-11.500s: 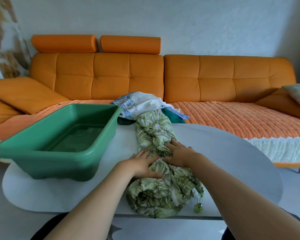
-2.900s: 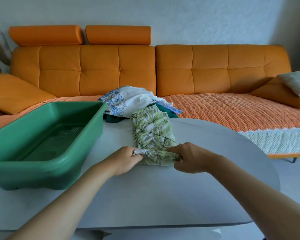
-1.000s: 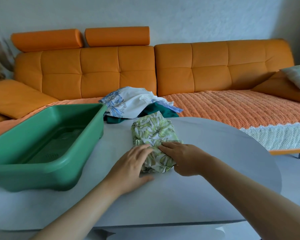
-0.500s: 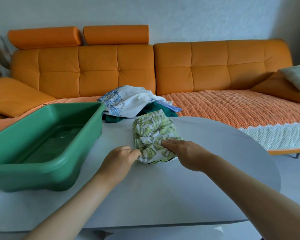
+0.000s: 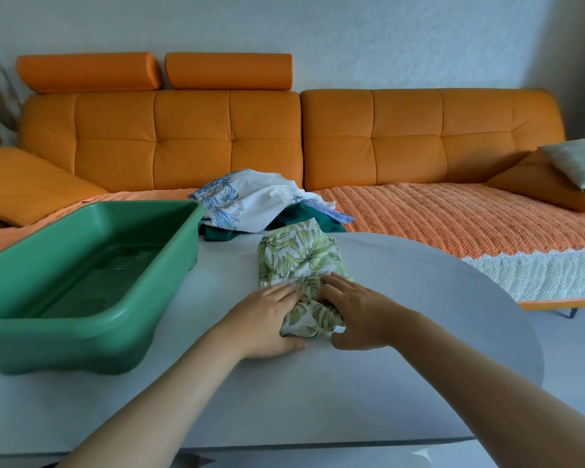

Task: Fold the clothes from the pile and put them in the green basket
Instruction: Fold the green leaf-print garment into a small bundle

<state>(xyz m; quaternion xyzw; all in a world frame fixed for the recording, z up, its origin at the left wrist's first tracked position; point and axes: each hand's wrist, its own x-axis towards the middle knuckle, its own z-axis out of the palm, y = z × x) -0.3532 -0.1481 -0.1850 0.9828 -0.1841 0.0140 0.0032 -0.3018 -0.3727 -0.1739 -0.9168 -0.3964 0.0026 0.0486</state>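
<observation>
The green-and-white leaf-print garment (image 5: 298, 261) lies folded into a narrow bundle in the middle of the pale grey rounded desk (image 5: 419, 298). Its far end touches the pile of unfolded clothes (image 5: 250, 201), which sits at the far edge of the desk in front of the orange sofa (image 5: 217, 136).

The left hand (image 5: 267, 319) lies flat on the bundle's near left corner, its fingers (image 5: 284, 292) straight and close together on the cloth and its thumb on the desk. The right hand (image 5: 355, 315) presses the near right part with fingers (image 5: 335, 285) straight on the cloth. Its thumb sits at the near edge, and I cannot tell whether it is tucked under. Neither hand pinches the fabric.

The green plastic basket (image 5: 81, 319) stands to the left with nothing in it, so this looks like the final pressing before the first transfer.

The risks lie in the lift:
- **Unfolding:** The cloth is soft and the near end looks puffy, so the fold would likely spring open if only the top layer were grasped.
- **Dragging the pile:** A hasty lift could pull the touching pile along with the bundle.
- **Catching the basket:** A low swing left could snag the bundle on the basket's rim.
</observation>
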